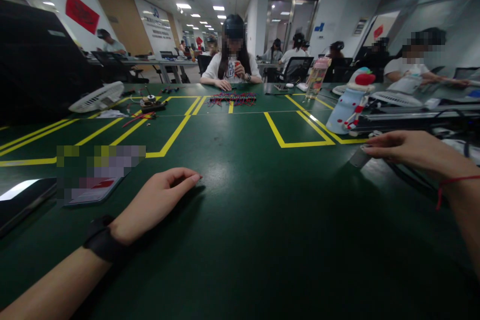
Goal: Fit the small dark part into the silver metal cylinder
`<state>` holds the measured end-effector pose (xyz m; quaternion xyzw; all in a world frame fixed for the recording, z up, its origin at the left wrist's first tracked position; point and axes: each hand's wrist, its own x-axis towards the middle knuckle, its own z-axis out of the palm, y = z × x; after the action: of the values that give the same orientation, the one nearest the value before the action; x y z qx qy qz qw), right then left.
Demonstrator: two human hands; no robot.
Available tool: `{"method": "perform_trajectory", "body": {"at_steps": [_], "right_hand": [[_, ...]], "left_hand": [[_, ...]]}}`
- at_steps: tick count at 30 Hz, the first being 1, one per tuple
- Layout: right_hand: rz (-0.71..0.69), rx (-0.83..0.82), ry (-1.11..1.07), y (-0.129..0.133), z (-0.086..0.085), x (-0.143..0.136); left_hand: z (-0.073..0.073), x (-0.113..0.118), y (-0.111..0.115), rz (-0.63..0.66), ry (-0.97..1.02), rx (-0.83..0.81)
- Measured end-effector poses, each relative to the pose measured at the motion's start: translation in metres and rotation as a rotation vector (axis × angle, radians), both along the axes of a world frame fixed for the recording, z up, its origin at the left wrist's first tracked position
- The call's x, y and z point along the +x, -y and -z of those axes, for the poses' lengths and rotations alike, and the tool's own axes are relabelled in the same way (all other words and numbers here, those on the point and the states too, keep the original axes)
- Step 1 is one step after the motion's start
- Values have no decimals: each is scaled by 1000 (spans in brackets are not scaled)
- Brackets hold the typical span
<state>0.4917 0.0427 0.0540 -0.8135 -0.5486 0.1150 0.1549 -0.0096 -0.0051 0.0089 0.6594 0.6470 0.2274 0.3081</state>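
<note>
Currently facing a wide green table [240,240], crossed by yellow tape [307,145] in straight lines and box outlines. Looking across to a seated co-worker [228,60] at the far edge. Seeing a spread of red and blue wires [232,99] on the tabletop before that person. Viewing a pale blue bottle [342,112] on the right, with red at its top. Stretching the right hand [408,152] out on that same side, nearer than the bottle. Holding the left hand [159,192] well apart from it, bringing thumb and fingertips nearly together; not managing to tell whether anything is being pinched there. Seeing a flat phone-like slab [93,192] to the left of that hand. Wearing a black band [101,240] on the left wrist. Pinching a small gray block [360,157] between right thumb and fingers, parting them only by its thickness, and tilting it close above or against the tabletop; not managing to tell which. Wearing a thin red cord [459,178] on the right wrist.
</note>
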Motion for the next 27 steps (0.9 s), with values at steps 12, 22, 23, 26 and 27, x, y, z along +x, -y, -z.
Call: {"method": "perform_trajectory", "body": {"at_steps": [12,22,23,26,27], "right_hand": [[-52,279,132,0,15,-20],[-819,492,-498,53,49,-197],[-869,476,-493,57,52,-206],[-914,417,-498,62,60,-219],[-904,399,-519,61,62,-219]], "left_hand": [[6,2,-5,-2,-4,11],[8,28,0,39,-102,60],[9,28,1,38,-105,64],[9,28,2,48,-84,95],[8,30,2,63,-65,123]]}}
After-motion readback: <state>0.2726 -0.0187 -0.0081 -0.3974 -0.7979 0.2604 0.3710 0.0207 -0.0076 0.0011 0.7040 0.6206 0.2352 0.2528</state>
